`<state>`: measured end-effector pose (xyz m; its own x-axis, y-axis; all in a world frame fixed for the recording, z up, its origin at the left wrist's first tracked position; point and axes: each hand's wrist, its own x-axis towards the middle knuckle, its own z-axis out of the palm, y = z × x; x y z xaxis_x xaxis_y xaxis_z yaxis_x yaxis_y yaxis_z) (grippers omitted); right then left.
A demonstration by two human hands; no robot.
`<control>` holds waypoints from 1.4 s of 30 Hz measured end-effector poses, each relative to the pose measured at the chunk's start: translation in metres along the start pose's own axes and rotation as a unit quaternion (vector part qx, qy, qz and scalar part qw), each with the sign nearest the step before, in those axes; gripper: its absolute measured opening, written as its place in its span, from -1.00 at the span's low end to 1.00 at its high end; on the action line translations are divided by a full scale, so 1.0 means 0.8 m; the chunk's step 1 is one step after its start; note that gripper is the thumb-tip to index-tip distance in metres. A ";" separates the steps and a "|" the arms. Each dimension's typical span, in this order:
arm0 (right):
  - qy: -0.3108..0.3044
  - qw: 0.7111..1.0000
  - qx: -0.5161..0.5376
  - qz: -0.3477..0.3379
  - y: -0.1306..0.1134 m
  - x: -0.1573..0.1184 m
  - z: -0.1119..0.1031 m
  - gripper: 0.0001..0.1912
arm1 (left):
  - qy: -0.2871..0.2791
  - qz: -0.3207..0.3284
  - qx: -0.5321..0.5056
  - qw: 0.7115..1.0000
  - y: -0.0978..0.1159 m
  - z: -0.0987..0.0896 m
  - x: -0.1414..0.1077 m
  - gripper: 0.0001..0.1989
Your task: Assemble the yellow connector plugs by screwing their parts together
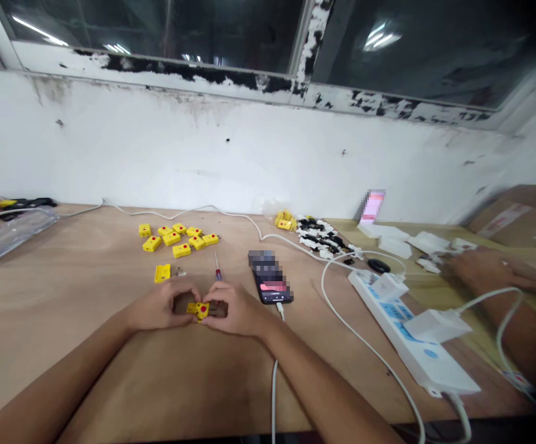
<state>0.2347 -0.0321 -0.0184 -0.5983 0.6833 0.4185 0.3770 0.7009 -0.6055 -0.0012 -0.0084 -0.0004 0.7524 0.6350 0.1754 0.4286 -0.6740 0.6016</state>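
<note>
Between my two hands, just above the wooden table, is a small yellow plastic case with a red button. My left hand pinches its left end, while the fingertips of my right hand close on its right side, where dark prongs stick out. Beyond my left hand lies an open yellow case half with tiny metal bits beside it. A screwdriver rests past my right fingers, its tip pointing away. Several yellow cases with red buttons are grouped farther back.
Right of my hands lies a phone on a white charging cable. A white power strip with plugged chargers stands farther right, near another person's hand. Black and white parts are piled behind; a clear plastic container sits left.
</note>
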 end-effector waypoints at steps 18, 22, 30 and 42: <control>0.055 0.971 -0.198 0.124 0.027 0.016 -0.008 -0.58 | -0.009 0.068 0.034 0.997 -0.003 0.000 0.002 -0.72; 0.016 0.975 -0.202 0.087 0.035 0.022 -0.004 -0.54 | -0.007 0.070 0.032 0.997 -0.001 -0.002 0.004 -0.75; -0.037 0.977 -0.211 -0.003 0.049 0.034 -0.017 -0.73 | -0.014 0.074 0.039 0.996 0.008 -0.002 0.009 -0.79; 0.295 0.955 -0.019 0.037 0.031 0.067 -0.009 -0.83 | 0.249 -0.138 0.111 0.952 -0.061 -0.067 -0.023 -0.64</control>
<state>0.2170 0.0229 -0.0062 -0.0716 0.7200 0.6903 0.4345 0.6454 -0.6282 -0.0630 0.0331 0.0091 0.2896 0.8622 0.4156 0.7118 -0.4843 0.5086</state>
